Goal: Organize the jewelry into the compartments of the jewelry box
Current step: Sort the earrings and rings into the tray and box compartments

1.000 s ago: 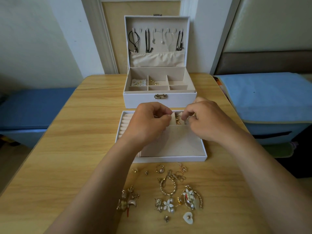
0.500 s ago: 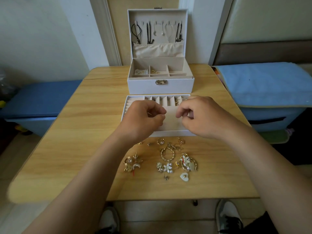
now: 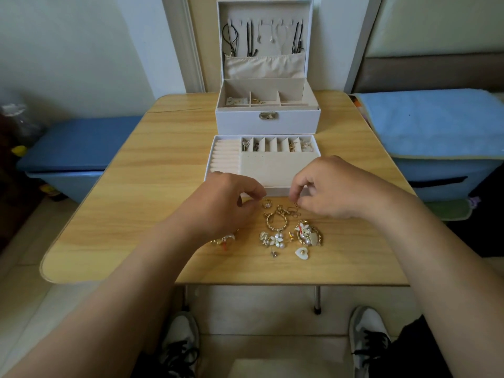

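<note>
Gold trinket (image 3: 224,239) half hidden beneath left hand (image 3: 226,205); right hand (image 3: 335,186) pinches hook (image 3: 296,205).

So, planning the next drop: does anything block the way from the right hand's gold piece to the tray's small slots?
Nothing visible. The right hand pinches the gold piece by the tray's near edge; only its flat pad lies before the small slots.

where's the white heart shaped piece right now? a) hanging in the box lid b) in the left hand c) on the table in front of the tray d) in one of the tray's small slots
c: the white heart piece lies on the table, at the near edge of the loose jewelry, outside the tray.
</note>
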Motion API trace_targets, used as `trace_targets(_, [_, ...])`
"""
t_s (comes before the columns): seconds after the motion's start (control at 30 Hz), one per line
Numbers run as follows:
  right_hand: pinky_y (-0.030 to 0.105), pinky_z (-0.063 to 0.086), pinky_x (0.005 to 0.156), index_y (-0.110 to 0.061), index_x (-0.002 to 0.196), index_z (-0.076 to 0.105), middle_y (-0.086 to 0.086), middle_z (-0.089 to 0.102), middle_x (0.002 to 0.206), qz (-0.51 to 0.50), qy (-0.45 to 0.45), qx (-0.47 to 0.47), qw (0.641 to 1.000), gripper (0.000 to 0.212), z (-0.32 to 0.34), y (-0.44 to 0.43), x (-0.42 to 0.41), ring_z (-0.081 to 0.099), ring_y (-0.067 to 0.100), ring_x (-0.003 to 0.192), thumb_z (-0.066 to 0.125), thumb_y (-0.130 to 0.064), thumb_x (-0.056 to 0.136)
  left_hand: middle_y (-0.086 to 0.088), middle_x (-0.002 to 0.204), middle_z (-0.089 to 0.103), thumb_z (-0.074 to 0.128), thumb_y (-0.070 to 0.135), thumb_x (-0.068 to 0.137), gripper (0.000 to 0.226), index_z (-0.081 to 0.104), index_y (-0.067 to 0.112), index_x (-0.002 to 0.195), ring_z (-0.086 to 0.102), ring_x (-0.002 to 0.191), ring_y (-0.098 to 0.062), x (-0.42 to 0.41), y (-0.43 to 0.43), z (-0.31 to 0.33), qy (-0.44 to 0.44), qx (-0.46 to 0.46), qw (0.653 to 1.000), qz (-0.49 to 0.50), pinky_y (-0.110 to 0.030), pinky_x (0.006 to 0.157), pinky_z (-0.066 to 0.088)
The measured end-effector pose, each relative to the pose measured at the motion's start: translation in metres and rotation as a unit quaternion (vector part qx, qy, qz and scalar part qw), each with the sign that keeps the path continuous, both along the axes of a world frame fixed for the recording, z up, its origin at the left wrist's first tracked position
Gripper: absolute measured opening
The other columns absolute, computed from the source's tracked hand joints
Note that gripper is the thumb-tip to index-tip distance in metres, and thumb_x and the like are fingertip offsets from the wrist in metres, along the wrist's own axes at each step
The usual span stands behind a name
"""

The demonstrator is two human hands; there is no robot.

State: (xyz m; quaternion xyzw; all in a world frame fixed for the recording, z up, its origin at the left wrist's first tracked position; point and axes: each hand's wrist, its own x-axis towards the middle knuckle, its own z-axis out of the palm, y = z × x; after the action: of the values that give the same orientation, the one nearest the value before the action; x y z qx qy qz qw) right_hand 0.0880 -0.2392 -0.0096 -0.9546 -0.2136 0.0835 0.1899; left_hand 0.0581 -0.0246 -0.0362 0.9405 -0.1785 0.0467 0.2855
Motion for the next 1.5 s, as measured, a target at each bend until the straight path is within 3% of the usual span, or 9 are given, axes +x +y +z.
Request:
trace_targets(0.2, [0.021, 0.033, 0.053, -0.038, 0.100, 0.075, -0.015, 0.042, 0.064, 0.023, 0.017, -0.027, 0.999, 0.024, -0.008, 0.003, 0.001, 0.044, 0.001, 0.057, 0.071, -0.020, 0.085, 0.035, 0.066, 0.044, 0.074, 0.015, 0.087, 0.023, 0.075, 0.023, 0.108, 0.050, 0.058, 0.008, 0.002, -0.006, -0.001, -0.003, 0.051, 0.998, -0.038, -0.002, 0.059, 0.031])
trace_targets(0.37, [0.023, 0.035, 0.054, -0.035, 0.095, 0.075, -0.016, 0.041, 0.060, 0.026, -0.001, -0.030, 0.999, 0.018, -0.010, 0.005, 0.001, 0.041, 0.000, 0.056, 0.071, -0.021, 0.085, 0.010, 0.086, 0.072, 0.073, 0.018, 0.088, 0.021, 0.076, 0.022, 0.108, 0.048, 0.061, 0.008, 0.006, -0.011, -0.003, -0.013, 0.057, 0.996, -0.065, -0.002, 0.060, 0.032])
trace_targets(0.63, [0.040, 0.054, 0.076, -0.024, 0.089, 0.070, -0.017, 0.051, 0.065, 0.050, -0.034, -0.069, 0.996, 0.010, -0.015, 0.009, 0.001, 0.060, 0.016, 0.085, 0.061, -0.018, 0.087, 0.003, 0.093, 0.074, 0.074, 0.014, 0.086, 0.018, 0.077, 0.019, 0.103, 0.048, 0.061, 0.005, 0.011, -0.010, -0.009, -0.018, 0.047, 0.997, -0.059, -0.020, 0.068, 0.041])
trace_targets(0.73, [0.036, 0.054, 0.073, -0.023, 0.085, 0.067, -0.016, 0.056, 0.057, 0.051, -0.014, -0.048, 0.997, 0.011, -0.012, 0.006, 0.001, 0.059, 0.004, 0.074, 0.059, -0.018, 0.091, 0.003, 0.094, 0.072, 0.072, 0.011, 0.085, 0.019, 0.077, 0.018, 0.102, 0.048, 0.063, 0.005, 0.010, -0.009, -0.009, -0.018, 0.041, 0.998, -0.054, -0.022, 0.070, 0.043])
trace_targets(0.8, [0.026, 0.049, 0.066, -0.024, 0.083, 0.065, -0.031, 0.056, 0.053, 0.042, 0.015, -0.019, 0.999, 0.014, -0.008, 0.002, 0.002, 0.055, -0.007, 0.063, 0.059, -0.017, 0.093, 0.007, 0.088, 0.067, 0.072, 0.010, 0.085, 0.018, 0.077, 0.018, 0.101, 0.049, 0.065, 0.005, 0.010, -0.007, -0.009, -0.021, 0.031, 0.998, -0.043, -0.020, 0.069, 0.040])
trace_targets(0.97, [0.011, 0.037, 0.049, -0.018, 0.084, 0.067, -0.015, 0.051, 0.044, 0.027, 0.040, 0.085, 0.995, 0.012, 0.001, -0.004, 0.003, 0.047, 0.001, 0.046, 0.062, -0.017, 0.095, 0.017, 0.070, 0.062, 0.069, 0.013, 0.088, 0.012, 0.075, 0.022, 0.093, 0.056, 0.060, 0.001, 0.007, -0.010, -0.006, 0.020, -0.059, 0.998, 0.018, -0.010, 0.059, 0.042])
trace_targets(1.13, [0.012, 0.034, 0.047, -0.012, 0.083, 0.066, -0.010, 0.047, 0.046, 0.027, 0.041, 0.175, 0.983, 0.011, 0.006, -0.003, 0.002, 0.038, 0.004, 0.045, 0.063, -0.012, 0.093, -0.006, 0.073, 0.072, 0.066, 0.008, 0.090, 0.015, 0.076, 0.017, 0.096, 0.057, 0.060, -0.009, 0.008, -0.016, 0.003, 0.118, -0.218, 0.968, 0.025, -0.026, 0.059, 0.049])
trace_targets(1.3, [0.011, 0.029, 0.044, -0.007, 0.085, 0.067, -0.011, 0.046, 0.045, 0.028, 0.021, 0.233, 0.972, 0.009, 0.008, 0.002, 0.002, 0.034, 0.003, 0.041, 0.062, -0.007, 0.093, 0.000, 0.078, 0.074, 0.067, 0.001, 0.089, 0.013, 0.072, 0.003, 0.101, 0.060, 0.060, -0.001, 0.008, -0.023, 0.012, 0.182, -0.323, 0.928, -0.029, -0.012, 0.054, 0.043])
trace_targets(1.5, [0.018, 0.031, 0.046, -0.008, 0.085, 0.068, -0.010, 0.044, 0.044, 0.025, -0.008, 0.272, 0.962, 0.007, 0.005, 0.005, 0.004, 0.033, 0.007, 0.043, 0.065, -0.008, 0.091, -0.005, 0.077, 0.074, 0.070, 0.011, 0.089, 0.006, 0.070, 0.006, 0.092, 0.058, 0.062, -0.010, 0.012, -0.020, 0.011, 0.187, -0.348, 0.919, -0.001, -0.022, 0.051, 0.041])
